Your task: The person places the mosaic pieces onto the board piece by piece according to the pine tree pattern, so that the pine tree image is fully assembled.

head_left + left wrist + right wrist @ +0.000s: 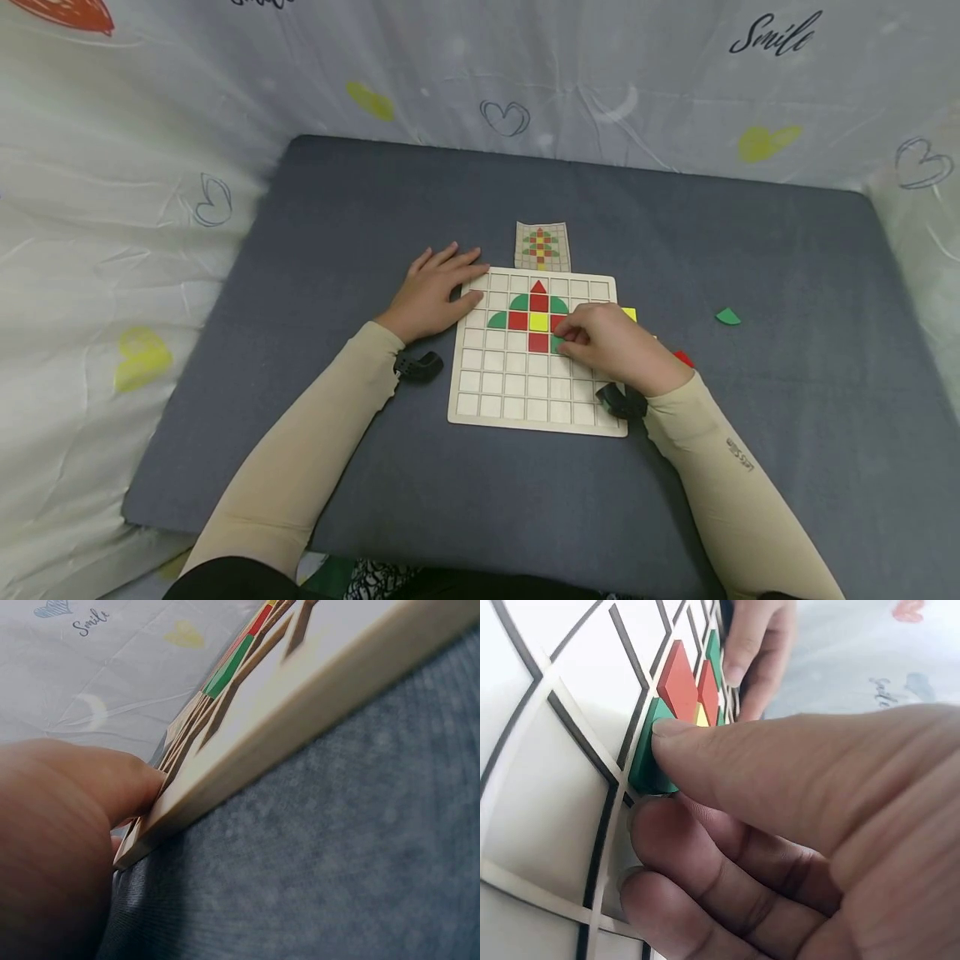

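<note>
A pale wooden grid board (495, 407) lies on the table, with red, yellow and green pieces set in its upper squares. My left hand (435, 293) rests with fingers spread at the board's upper left edge, its thumb (135, 784) on the rim. Over the right half of the board, my right hand (618, 342) pinches a green rounded piece (646, 754) at a square beside the lower red square (537, 342). The thumb covers part of this piece, and how deep it sits in the square is hidden.
Above the board lies a small card (543, 247) with a coloured pattern. A loose green piece (727, 317) is off to the right. Yellow (629, 314) and red (683, 358) pieces show partly from behind my right hand. A printed curtain (585, 75) hangs around the grey table (390, 483).
</note>
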Demonstrator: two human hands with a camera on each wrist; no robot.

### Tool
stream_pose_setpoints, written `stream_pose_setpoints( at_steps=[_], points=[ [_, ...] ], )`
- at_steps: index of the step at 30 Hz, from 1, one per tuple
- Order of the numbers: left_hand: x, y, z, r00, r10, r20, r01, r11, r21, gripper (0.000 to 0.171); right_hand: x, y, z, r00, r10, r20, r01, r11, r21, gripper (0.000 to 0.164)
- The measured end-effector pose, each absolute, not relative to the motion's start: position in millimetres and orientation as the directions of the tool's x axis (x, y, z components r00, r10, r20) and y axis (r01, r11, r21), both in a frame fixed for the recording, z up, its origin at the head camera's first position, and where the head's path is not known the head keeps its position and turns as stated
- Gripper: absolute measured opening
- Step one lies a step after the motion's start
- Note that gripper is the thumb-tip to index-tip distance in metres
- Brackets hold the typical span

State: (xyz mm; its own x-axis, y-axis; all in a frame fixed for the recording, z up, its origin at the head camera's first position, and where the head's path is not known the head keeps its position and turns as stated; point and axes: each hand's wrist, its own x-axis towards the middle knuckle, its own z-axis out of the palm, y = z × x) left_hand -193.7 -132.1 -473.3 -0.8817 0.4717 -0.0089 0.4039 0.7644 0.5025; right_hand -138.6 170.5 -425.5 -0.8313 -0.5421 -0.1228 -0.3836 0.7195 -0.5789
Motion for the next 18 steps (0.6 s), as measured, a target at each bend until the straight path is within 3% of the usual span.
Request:
stream_pose_setpoints(
  at_steps=[18],
  points=[
    [-193.7,-132.5,-473.1,-0.881,0.473,-0.011,0.405,0.766,0.499,0.055,-136.9,169.1,-424.3,-0.832,-0.544,-0.107,-0.406,0.729,-0.552,0.014]
  ],
)
